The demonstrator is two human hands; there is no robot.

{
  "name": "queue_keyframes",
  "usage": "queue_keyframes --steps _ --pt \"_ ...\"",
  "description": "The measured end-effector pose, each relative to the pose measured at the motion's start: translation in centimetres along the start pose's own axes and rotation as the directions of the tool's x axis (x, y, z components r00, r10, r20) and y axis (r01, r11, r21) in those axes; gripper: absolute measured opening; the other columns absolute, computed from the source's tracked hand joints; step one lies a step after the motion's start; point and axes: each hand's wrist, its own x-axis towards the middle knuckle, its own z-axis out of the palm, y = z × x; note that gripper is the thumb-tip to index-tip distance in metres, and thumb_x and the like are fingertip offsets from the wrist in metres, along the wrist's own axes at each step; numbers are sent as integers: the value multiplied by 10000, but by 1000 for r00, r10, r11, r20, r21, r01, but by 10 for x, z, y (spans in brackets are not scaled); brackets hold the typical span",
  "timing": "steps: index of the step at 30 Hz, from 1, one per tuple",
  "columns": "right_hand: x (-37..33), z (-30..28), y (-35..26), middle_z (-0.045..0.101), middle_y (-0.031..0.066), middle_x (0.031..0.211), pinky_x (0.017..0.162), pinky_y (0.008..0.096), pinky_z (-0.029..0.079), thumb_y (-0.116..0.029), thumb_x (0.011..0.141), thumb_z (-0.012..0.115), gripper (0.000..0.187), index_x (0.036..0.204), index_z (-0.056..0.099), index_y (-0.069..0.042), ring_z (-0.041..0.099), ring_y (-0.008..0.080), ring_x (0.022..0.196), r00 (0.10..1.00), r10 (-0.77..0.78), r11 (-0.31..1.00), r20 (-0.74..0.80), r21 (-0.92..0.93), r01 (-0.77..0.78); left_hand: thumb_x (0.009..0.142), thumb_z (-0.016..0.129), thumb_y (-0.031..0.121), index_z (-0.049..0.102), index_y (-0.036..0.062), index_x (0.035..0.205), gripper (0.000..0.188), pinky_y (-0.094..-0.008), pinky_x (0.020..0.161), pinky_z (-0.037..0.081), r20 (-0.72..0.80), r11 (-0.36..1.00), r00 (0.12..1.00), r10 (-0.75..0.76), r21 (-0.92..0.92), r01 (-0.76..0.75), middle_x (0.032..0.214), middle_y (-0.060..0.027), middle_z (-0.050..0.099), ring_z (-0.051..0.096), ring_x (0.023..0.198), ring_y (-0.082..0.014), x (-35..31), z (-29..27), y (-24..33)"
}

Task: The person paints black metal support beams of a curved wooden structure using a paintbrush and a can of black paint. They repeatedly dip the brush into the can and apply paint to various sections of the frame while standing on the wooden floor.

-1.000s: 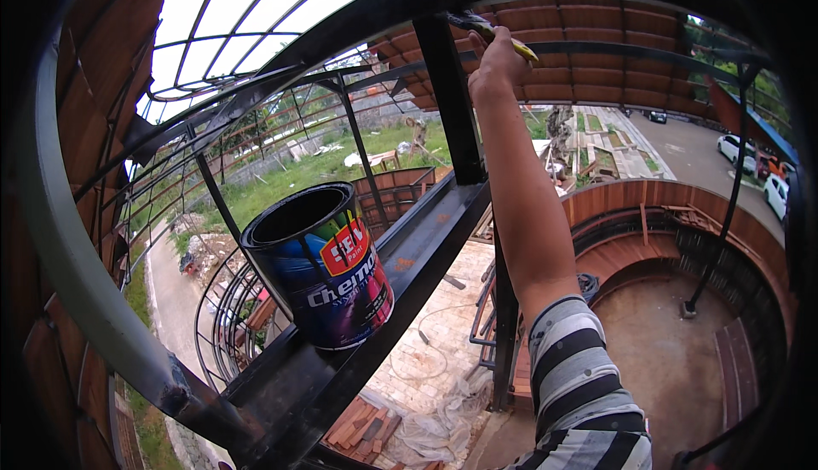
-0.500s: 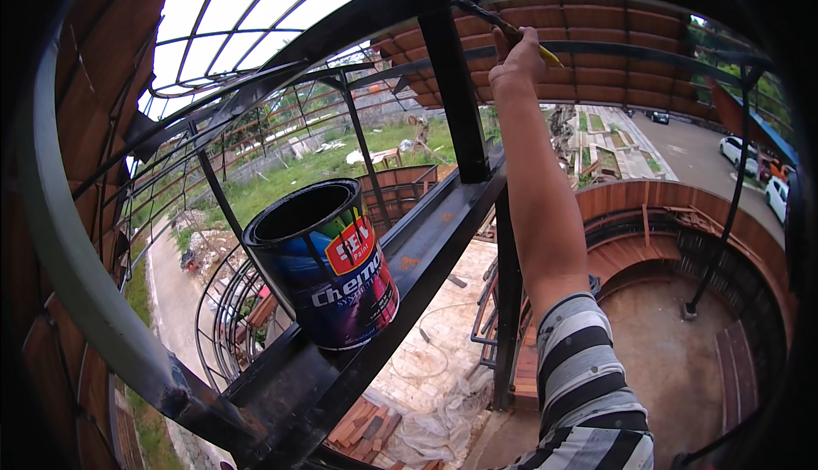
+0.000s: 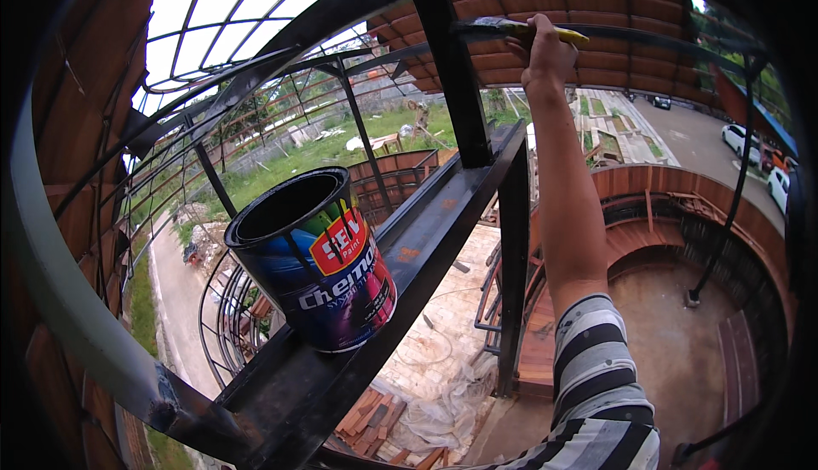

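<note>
My right hand (image 3: 550, 54) is closed round the yellow handle of a paintbrush (image 3: 503, 28), raised at arm's length. The brush's dark bristles lie against, or right beside, the upper part of a black steel post (image 3: 449, 65). Below and to the left, an open paint can (image 3: 332, 265) stands slightly tilted in the picture on a black steel beam (image 3: 434, 227). Black drips run down its colourful label, and its inside looks black. My left hand is out of the picture.
A grey curved pipe (image 3: 77, 299) bends along the left side. Far below lie stacked wood pieces (image 3: 371, 423) and crumpled plastic sheeting (image 3: 434, 415) on a pale floor. A round wooden bench (image 3: 618, 248) curves at the right. Parked cars (image 3: 740, 141) stand beyond.
My right hand has moved a little right, and the brush has turned from slanting to nearly level, its bristles now lower, by the post. The paint can stays on the beam.
</note>
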Motion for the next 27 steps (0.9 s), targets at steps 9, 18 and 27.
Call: queue_keyframes --steps 9,18,27 --pt "-47 -74 39 748 213 893 586 321 680 -73 923 673 208 1033 645 102 778 283 667 976 189 972 108 -165 -170 964 607 545 117 -89 1631 1043 -566 1128 430 70 1000 998 10 23 -12 1531 -405 331 451 1411 -462 0 -3 2" --pt "-27 -74 12 739 192 844 540 303 645 -166 902 720 278 935 674 106 739 239 577 979 137 810 149 -585 -25 981 553 543 97 -89 1634 1018 -569 1151 408 97 1000 995 4 -6 -3 1550 -397 302 417 1440 -472 6 1 4" --pt "-78 -79 29 741 185 859 589 311 653 -117 969 693 199 996 668 78 771 259 653 973 31 886 227 -456 79 997 500 542 77 -89 1637 993 -573 1175 386 146 999 989 7 48 -15 1570 -389 274 383 1469 -481 2 -14 -6"
